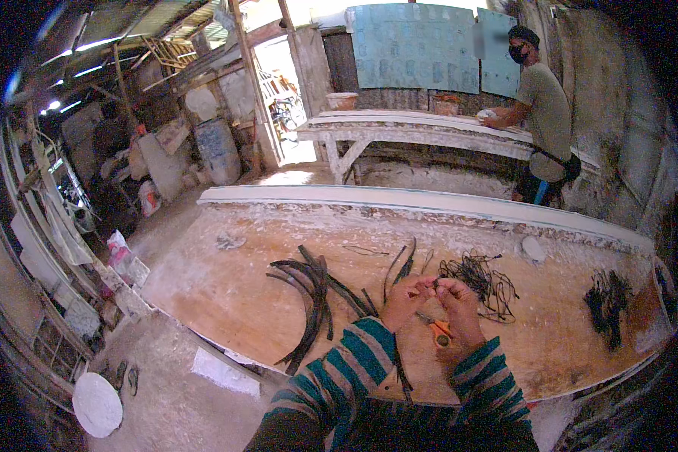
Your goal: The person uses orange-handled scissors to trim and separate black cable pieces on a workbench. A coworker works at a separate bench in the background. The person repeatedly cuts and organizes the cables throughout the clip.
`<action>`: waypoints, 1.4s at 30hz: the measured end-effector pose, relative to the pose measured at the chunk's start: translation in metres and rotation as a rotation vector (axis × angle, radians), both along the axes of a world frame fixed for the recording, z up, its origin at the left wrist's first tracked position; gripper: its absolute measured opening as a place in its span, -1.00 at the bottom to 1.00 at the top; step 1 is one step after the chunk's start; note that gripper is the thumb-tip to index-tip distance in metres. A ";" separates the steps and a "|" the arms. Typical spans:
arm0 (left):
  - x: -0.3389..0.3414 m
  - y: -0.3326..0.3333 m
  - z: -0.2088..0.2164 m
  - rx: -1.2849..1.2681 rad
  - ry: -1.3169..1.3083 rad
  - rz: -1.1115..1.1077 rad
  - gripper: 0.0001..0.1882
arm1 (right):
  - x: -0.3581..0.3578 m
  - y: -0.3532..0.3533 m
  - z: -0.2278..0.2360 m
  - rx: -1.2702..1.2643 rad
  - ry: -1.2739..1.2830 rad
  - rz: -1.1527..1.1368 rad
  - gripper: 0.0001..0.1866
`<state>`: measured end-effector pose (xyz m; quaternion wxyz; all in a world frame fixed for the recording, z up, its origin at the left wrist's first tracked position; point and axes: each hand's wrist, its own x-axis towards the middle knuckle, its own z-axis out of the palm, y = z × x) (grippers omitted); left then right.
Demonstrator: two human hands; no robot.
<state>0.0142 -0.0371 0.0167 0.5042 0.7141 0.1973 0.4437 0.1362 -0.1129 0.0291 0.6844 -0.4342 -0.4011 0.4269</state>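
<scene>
My left hand (407,301) and my right hand (459,307) meet over the table, both with fingertips pinched together. A small dark bit shows at the fingertips, too small to make out. Orange-handled scissors (441,334) lie just below, between the hands, partly hidden. Left of my hands, long black strips (316,309) lie curved in a loose bunch. Other black strips (352,295) run toward my left wrist and partly under it. Thin black cords (481,280) are tangled just beyond my right hand. Farther right rests a dark bundle of cords (609,300).
A raised whitish ledge (429,205) borders the table's far side. Near it sits a small white lump (533,249). Beyond, a masked person (546,105) stands at a long bench (422,129), holding a white object. A round white lid-like disc (98,404) is at the lower left.
</scene>
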 end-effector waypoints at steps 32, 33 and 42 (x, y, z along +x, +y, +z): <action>-0.017 0.021 0.002 0.085 0.175 -0.079 -0.87 | -0.015 -0.009 0.021 0.050 -0.212 0.084 -0.85; -0.016 0.023 -0.001 0.162 0.191 -0.062 -0.84 | -0.016 -0.012 0.025 0.029 -0.223 0.072 -0.86; -0.015 0.010 0.012 -0.128 0.101 -0.018 -0.95 | -0.023 -0.025 0.030 -0.005 -0.209 -0.009 -0.92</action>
